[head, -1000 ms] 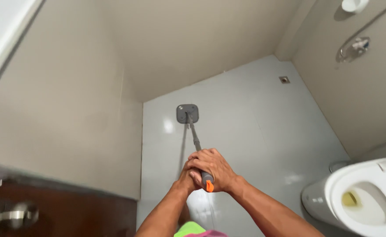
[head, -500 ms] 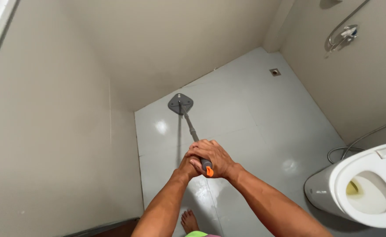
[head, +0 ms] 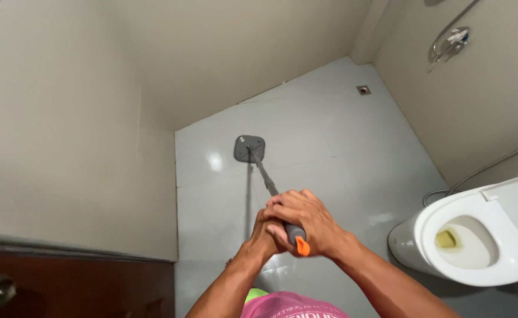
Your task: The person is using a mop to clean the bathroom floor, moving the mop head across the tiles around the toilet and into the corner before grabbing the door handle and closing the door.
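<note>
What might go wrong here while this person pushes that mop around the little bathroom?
The floor shines with reflections and may be wet, so a slip seems possible. The room is tight: the mop head lies close to the left wall, and the toilet stands near the right hand, so a wide stroke might knock either. Both hands, the left hand too, grip the orange-tipped handle at its very end, so control may be weak.

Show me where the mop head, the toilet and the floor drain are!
mop head [head: 249, 148], head view, middle of the grey square pad
toilet [head: 429, 219], head view, left rim of the white bowl
floor drain [head: 363, 90], head view, centre of the small grate
</note>
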